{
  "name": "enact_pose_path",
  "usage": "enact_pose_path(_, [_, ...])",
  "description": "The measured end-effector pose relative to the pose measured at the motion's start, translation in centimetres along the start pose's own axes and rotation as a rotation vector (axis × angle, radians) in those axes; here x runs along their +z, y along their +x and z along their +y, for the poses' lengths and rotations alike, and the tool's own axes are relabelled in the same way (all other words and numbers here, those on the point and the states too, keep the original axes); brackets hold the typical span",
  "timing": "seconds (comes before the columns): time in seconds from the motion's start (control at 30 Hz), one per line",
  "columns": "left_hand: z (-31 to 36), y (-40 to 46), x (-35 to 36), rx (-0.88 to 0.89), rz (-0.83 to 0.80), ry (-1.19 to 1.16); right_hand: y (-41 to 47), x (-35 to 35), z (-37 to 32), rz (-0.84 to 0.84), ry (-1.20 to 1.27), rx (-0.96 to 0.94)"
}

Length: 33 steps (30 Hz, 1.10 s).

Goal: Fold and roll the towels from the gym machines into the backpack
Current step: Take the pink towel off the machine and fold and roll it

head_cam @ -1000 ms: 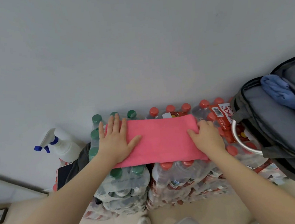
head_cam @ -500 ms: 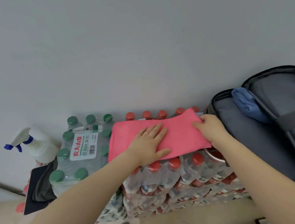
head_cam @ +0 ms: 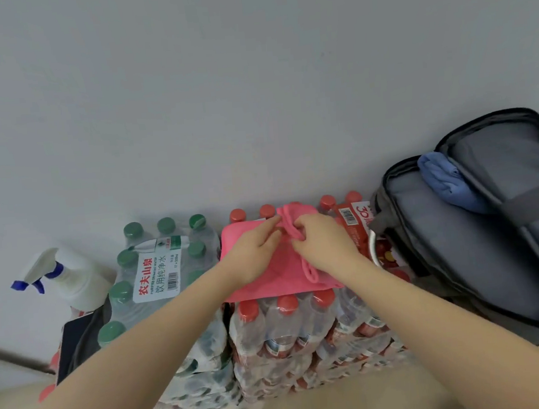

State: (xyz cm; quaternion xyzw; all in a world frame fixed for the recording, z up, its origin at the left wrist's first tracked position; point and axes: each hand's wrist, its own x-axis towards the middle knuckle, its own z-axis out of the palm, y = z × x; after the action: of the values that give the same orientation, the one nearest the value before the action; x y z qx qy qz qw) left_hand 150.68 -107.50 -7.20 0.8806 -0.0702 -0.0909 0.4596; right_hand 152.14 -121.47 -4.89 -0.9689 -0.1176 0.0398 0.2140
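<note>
A folded pink towel (head_cam: 281,276) lies on top of the shrink-wrapped pack of red-capped bottles (head_cam: 292,326). Its right end is curled up into a short roll. My right hand (head_cam: 325,245) grips that rolled end, fingers curled over it. My left hand (head_cam: 256,249) lies on the towel just left of the roll, with its fingertips pinching the roll's far end. An open grey backpack (head_cam: 481,251) stands at the right, and a blue towel (head_cam: 448,182) sits in its top pocket.
A pack of green-capped bottles (head_cam: 157,273) stands left of the red pack. A white spray bottle (head_cam: 69,280) with a blue trigger is at the far left, beside a dark flat object (head_cam: 75,342). A plain grey wall rises behind everything. A metal ring (head_cam: 372,249) shows by the backpack.
The towel lay flat under both hands before. Now its right end is rolled leftward, my right hand has closed round the roll, and my left hand has slid right to meet it.
</note>
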Motion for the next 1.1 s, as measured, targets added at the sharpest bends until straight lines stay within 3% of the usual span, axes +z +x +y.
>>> enact_pose_path(0.2, [-2.0,0.3,-0.8,0.077,-0.106,0.282,0.2,2.9,-1.4,-0.095,-0.057,0.035])
enact_pose_path(0.33, [-2.6,0.7,-1.3,0.142,-0.125,0.343,0.1,2.8,-1.3,-0.035,-0.268,-0.05])
enact_pose_path(0.43, [-3.7,1.4,-2.4,0.162,-0.073,0.369,0.1,3.8,-0.8,-0.126,-0.265,-0.04])
enact_pose_path(0.5, [-5.0,1.9,-3.3,0.082,-0.017,0.439,0.0,4.8,-0.4,-0.155,-0.308,-0.031])
enact_pose_path(0.6, [-6.2,2.5,-4.3,-0.112,-0.001,0.485,0.2,5.7,-0.2,-0.057,-0.383,-0.046])
enact_pose_path(0.8, [-4.7,2.9,-5.6,-0.322,-0.043,0.281,0.6,5.9,0.2,-0.081,-0.372,0.029])
enact_pose_path(0.97, [-4.1,2.3,-6.3,-0.711,-0.216,-0.538,0.3,6.4,-0.4,-0.073,-0.356,0.065])
enact_pose_path(1.03, [-4.9,1.4,-6.1,-0.748,-0.272,-0.617,0.3,6.5,-1.0,-0.066,-0.319,0.095])
enact_pose_path(1.1, [-5.2,0.7,-6.2,-0.708,-0.217,-0.716,0.4,6.4,-1.9,-0.088,-0.275,0.125])
